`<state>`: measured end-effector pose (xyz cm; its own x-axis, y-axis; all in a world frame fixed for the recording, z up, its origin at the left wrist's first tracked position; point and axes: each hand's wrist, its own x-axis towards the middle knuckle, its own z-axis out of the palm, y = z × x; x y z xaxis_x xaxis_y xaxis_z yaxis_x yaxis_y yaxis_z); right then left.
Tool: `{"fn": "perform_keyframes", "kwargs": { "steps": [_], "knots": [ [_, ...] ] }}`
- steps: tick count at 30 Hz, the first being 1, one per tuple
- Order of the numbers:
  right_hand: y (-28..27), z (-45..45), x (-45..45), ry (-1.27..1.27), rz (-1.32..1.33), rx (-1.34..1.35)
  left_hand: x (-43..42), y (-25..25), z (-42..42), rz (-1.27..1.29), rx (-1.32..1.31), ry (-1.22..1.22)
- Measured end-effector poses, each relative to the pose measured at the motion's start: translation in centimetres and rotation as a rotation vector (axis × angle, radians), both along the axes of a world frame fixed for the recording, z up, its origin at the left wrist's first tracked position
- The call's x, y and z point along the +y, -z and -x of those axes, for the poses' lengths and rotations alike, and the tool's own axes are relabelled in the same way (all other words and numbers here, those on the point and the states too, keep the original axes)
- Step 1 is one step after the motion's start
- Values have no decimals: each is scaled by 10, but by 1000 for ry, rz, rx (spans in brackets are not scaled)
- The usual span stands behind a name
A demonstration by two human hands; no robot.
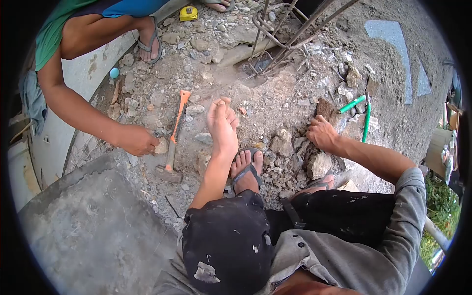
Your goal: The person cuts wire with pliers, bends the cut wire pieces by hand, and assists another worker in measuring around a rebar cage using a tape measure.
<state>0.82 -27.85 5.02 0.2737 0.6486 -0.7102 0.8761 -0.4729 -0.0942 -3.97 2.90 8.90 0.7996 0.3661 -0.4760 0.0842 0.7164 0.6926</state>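
My left hand (pixel 223 123) is raised over the rubble with its fingers curled in; anything inside them is hidden. A hammer (pixel 175 130) with an orange-and-wood handle lies to its left, apart from it. My right hand (pixel 322 134) reaches down to the broken stones with bent fingers, right beside a flat brown blade (pixel 326 112). What its fingertips grip, if anything, cannot be made out. Next to that blade are a green handle (pixel 352 104) and a second green-handled tool (pixel 367 120). A large stone (pixel 319 165) sits below my right hand.
Across from me, another person's hand (pixel 138 140) touches a small stone (pixel 161 146). Bent rebar (pixel 275 42) rises from a hole. A yellow tape measure (pixel 188 13) lies at the back. Sand (pixel 339 24) is heaped right; a concrete slab (pixel 93 231) lies at left.
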Motion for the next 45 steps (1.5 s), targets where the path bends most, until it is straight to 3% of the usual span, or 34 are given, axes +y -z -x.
{"fn": "perform_keyframes", "kwargs": {
  "steps": [2, 4, 5, 6, 8, 9, 11, 14, 19, 24, 26, 28, 31, 32, 34, 39, 41, 44, 45],
  "knots": [
    [-4, -10, -5, 36, -122, -15, -5, 2, 2, 0, -5, 45],
    [-16, -18, -5, 485, -420, 74, -8, 1, 4, -32, 16, 167],
    [-4, -30, -10, 513, -599, 199, -10, 1, 4, -56, 31, 191],
    [-21, -39, 0, 518, -599, 200, -12, 0, 4, -55, 33, 196],
    [-77, -53, 35, 1064, -429, 478, -18, -1, 2, -103, 31, 257],
    [-80, -50, 42, 1080, -427, 469, -22, -1, 0, -94, 27, 272],
    [-84, -47, 53, 1352, -742, 796, -31, -3, -3, -119, -44, 358],
    [-95, -40, 71, 1409, -879, 973, -48, -10, -9, -131, -69, 437],
    [-100, -27, 90, 1368, -974, 938, -62, -18, -15, -228, -50, 506],
    [-104, -20, 101, 1419, -957, 930, -62, -18, -13, -217, -60, 462],
    [-106, -19, 105, 1319, -901, 803, -64, -22, -15, -231, -116, 438],
    [-101, -14, 108, 1369, -867, 896, -66, -19, -14, -319, -126, 445],
    [-106, -6, 115, 1331, -805, 951, -56, -36, -9, -161, -74, 572],
    [-108, -7, 118, 1358, -796, 978, -66, -23, -12, -253, -202, 431],
    [-105, -9, 119, 1409, -775, 1009, -59, -39, -8, -100, -157, 510],
    [-98, -9, 116, 1344, -789, 1008, -51, -21, -9, -165, -167, 545],
    [-99, -6, 117, 1265, -810, 946, -44, -4, -9, 116, -220, 481],
    [-100, -3, 121, 1292, -794, 893, -45, -19, -13, 192, -114, 328],
    [-98, -2, 122, 1238, -771, 840, -45, -25, -18, 341, -114, 266]
  ]
}}
